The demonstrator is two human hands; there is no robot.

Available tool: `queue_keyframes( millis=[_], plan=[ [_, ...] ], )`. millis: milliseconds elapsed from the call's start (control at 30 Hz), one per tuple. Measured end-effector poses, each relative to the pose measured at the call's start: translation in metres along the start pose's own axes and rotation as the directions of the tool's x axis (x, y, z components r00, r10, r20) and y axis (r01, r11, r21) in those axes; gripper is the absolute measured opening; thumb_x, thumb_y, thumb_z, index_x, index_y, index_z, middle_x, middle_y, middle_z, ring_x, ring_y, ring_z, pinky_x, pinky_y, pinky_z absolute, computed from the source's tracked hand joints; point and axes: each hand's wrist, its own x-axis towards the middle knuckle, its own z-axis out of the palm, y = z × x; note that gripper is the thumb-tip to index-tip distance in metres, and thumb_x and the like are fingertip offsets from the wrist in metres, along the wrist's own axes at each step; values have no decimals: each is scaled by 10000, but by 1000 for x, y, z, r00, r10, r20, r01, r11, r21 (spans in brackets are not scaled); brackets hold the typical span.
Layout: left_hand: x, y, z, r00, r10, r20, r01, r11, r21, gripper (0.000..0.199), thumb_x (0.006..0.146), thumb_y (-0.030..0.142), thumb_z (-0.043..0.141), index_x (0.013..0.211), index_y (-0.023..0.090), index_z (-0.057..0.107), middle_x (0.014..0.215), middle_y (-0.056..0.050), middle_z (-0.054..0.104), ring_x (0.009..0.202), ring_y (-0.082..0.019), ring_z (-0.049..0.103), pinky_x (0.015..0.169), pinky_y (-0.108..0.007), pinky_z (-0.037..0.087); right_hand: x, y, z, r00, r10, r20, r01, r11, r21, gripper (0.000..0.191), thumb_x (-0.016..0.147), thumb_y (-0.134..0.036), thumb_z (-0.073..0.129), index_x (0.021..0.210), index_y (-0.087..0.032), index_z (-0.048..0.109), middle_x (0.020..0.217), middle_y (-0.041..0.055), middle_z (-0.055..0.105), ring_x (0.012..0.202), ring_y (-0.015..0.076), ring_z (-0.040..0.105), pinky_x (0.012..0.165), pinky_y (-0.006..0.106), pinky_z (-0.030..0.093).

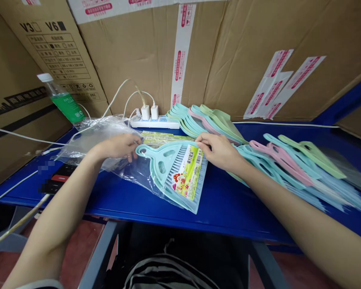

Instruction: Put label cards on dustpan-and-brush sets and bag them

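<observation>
One corner of the dustpan (171, 162) sat pinched in the right hand (218, 151); the left hand (120, 146) curled its fingers by the handle (152, 149) — grip unclear. Below lay clear film (132, 171) on the table (124, 200) — a hard tug could have torn it.

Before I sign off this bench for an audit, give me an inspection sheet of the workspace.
Surface: blue table, glossy.
Work items: mint set, labelled; stacked dustpans; brushes; labels; clear bags.
Clutter: tilted bottle; black-and-red object.
Grips: left grip at the set's left end, contact unclear; right grip pinching its top corner.
Cables: white cables; power strip with adapters plugged in.
Surroundings: taped cardboard behind the table.
</observation>
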Motion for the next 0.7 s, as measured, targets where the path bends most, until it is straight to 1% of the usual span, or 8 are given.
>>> queue_keyframes(
  millis=[33,100,200,267,367,467,567,700],
  plan=[
    [0,0,0,999,14,32,-13,999,-37,263,834,250,348,943,156,568,765,-41,694,600,-132,661,604,-211,469,0,0,0,1000,5,1,-5,1000,0,164,811,-148,432,679,-246,443,544,-23,586,506,162,457,608,307,342],
    [-2,0,0,996,9,85,-1,995,-95,273,849,315,361,959,158,556,789,-49,692,616,-135,666,607,-213,474,0,0,0,1000,0,8,0,1000,6,167,817,-152,434,681,-247,449,539,-23,583,502,164,465,605,307,343],
    [-3,2,0,993,-16,118,30,992,-120,301,850,392,388,961,167,553,765,-42,680,626,-137,665,631,-221,486,-2,-1,1,1000,-14,18,14,1000,4,172,823,-154,432,682,-248,454,536,-22,585,495,167,466,591,306,339],
    [-2,4,1,991,-42,124,55,994,-99,288,844,392,405,945,170,560,710,-32,667,610,-139,660,623,-222,482,-3,-1,2,1000,1,26,-1,1000,-10,175,827,-154,430,682,-250,450,541,-19,585,493,168,461,585,306,334],
    [0,6,5,986,-90,138,98,994,-52,225,850,345,414,883,176,558,646,-21,650,540,-133,631,569,-218,453,-4,-3,4,999,22,41,-21,1000,-13,177,835,-159,431,684,-249,447,548,-20,578,495,167,463,580,302,327],
    [4,7,9,991,-94,93,90,995,41,181,851,302,423,778,189,543,614,-4,641,488,-122,589,538,-216,415,-4,-3,6,998,7,62,-8,1000,7,175,827,-154,438,676,-241,453,573,-15,596,512,164,482,587,294,330],
    [6,8,10,997,-74,21,71,990,123,171,831,270,440,705,193,526,611,4,621,524,-128,592,551,-220,395,-4,-2,6,998,-5,69,2,999,35,162,823,-160,440,682,-233,470,616,-4,624,547,166,513,600,292,344],
    [10,7,12,997,-68,38,63,990,124,130,832,258,437,787,181,532,638,2,594,596,-145,609,579,-224,404,-3,-1,4,997,-8,79,2,997,72,136,835,-196,442,716,-229,499,672,8,648,635,183,576,620,295,369]
  ],
)
